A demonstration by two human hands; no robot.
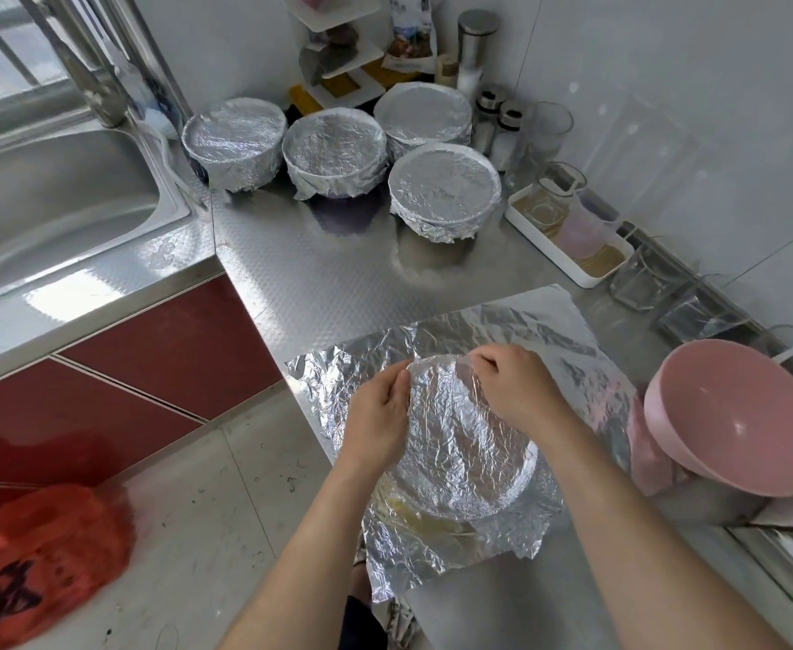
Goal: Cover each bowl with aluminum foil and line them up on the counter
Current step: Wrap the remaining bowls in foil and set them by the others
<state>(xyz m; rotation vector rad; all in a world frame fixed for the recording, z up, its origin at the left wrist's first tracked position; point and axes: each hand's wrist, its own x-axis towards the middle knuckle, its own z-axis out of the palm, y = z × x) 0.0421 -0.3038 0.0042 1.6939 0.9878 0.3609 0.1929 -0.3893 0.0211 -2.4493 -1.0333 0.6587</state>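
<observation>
A crumpled sheet of aluminum foil (460, 443) lies draped over a bowl on the steel counter (319, 274); the bowl shows only as a round rim shape under the foil. My left hand (378, 417) presses the foil down along the rim's left side. My right hand (516, 387) pinches the foil at the rim's far edge. Several foil-covered bowls (444, 192) stand grouped at the back of the counter. An uncovered pink bowl (732, 415) rests tilted at the right.
A steel sink (57, 199) with a tap is at the left. A white tray (568, 236) with cups, glass jars and spice shakers lines the right wall. A corner rack (338, 53) stands behind the bowls. A red plastic bag (33, 555) lies on the floor.
</observation>
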